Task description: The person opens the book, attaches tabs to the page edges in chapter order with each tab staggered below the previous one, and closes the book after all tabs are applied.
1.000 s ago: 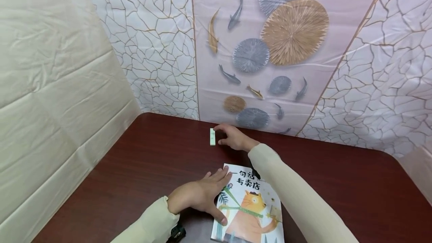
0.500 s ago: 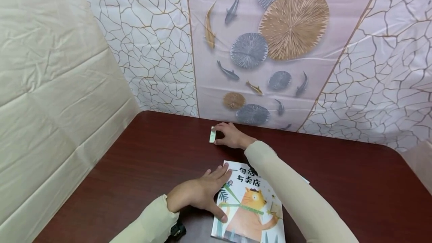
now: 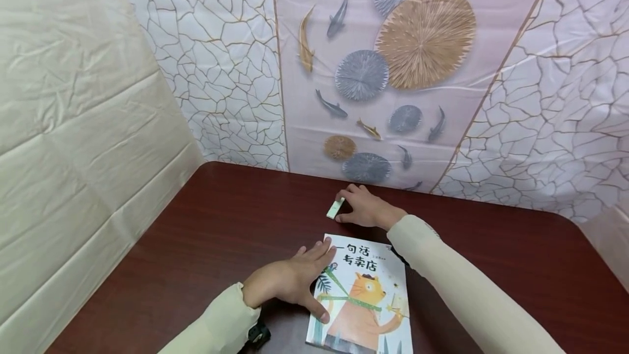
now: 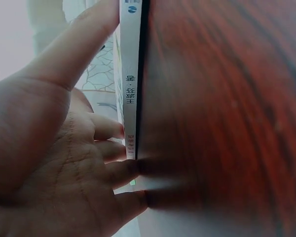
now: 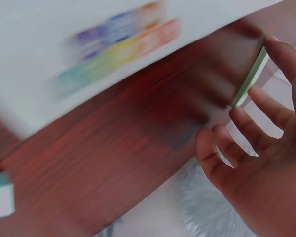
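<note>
R hand (image 3: 363,207): clamped on green strip (image 3: 334,210), thumb at one end, fingertips at the other; remaining fingers loosely bent, off it per R wrist cam. So strip sits at R hand's fingertips, on that hand's left. Prob held end to end b/c it's thin + narrow, not much else to pinch. Faint marks on its face, too small to read. Can't tell if it's touching bench (image 3: 221,223) or just off it.

L hand (image 3: 295,280): nearer the person than R hand and to its left. Fingers spread apart, straight-ish, nothing gripped. Lies over left edge of book (image 3: 361,288), thumb on the cover side, little fingertip down on bench past the edge. Reads as steadying, my guess: keeps it from sliding.

Book: flat, cover up, to the right of L hand, nearer the person than R hand. Title in black = 一句话专卖店; smaller txt beside it not legible. Orange cat w/ green scarf below that. Spine (image 4: 130,74) faces L palm: 王淑芬·著 (author), blue logo one end, tiny red chars other end, can't make out.

Further out: white item (image 5: 44,39) on person's side of R hand, R wrist cam only; 2 rows of coloured print, too blurred to read. Teal-and-white block (image 5: 1,196) well apart from R fingertips, no label seen. Black device (image 3: 259,336) at wrist behind L hand. Past R hand: backdrop cloth (image 3: 307,119), fish + round-leaf print.
</note>
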{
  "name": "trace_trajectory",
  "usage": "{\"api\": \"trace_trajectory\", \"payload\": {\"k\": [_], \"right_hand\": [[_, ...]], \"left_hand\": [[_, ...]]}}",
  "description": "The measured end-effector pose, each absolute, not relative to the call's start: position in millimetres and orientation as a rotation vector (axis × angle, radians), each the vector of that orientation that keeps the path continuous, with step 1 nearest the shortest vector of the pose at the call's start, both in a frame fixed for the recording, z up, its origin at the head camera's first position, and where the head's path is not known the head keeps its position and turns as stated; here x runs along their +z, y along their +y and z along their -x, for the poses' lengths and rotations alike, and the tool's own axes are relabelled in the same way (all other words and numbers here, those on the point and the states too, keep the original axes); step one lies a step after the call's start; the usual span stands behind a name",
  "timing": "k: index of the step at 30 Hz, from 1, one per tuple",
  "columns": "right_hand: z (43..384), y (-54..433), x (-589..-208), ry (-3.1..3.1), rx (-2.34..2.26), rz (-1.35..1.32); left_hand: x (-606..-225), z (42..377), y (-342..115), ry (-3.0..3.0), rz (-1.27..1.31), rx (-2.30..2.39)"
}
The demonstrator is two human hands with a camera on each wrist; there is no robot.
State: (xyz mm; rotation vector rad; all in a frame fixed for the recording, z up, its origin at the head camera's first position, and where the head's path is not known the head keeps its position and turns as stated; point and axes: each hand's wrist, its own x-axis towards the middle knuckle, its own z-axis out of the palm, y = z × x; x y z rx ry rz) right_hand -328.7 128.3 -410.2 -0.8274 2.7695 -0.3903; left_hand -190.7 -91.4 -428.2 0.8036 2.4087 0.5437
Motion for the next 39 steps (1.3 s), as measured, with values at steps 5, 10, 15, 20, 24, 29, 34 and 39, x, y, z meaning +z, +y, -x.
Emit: {"api": "trace_trajectory", "payload": {"k": [5,10,15,20,24,29,34,39], "right_hand": [[319.8,152.1,-408.5,2.753,-0.407,0.803],[305.8,173.2,-406.3,2.751,-0.425,0.788],[293.4,193.2,-403.3,2.754,-0.454,0.791],[292.2,207.4,-406.0,2.765,-0.626,0.779],[295.5,215.9,-415.0,2.758,-0.912,0.714],[303.7,212.4,-425.2,2.738,-1.051,0.619],[310.8,200.7,-428.2,2.771,-0.930,0.669],[310.2,195.0,-427.5,2.829,-0.725,0.722]], "left_hand": [[-420.0,186.4,-88.8,2.419,-0.772,0.511],[-415.0,183.5,-87.9,2.426,-0.757,0.501],[-416.3,183.1,-87.3,2.426,-0.764,0.508],[-419.5,181.1,-87.8,2.440,-0.771,0.520],[-421.5,182.4,-86.8,2.423,-0.788,0.541],[-419.5,182.0,-87.7,2.425,-0.790,0.555],[-417.0,183.2,-88.8,2.399,-0.797,0.580],[-417.9,183.5,-88.9,2.378,-0.819,0.597]]}}
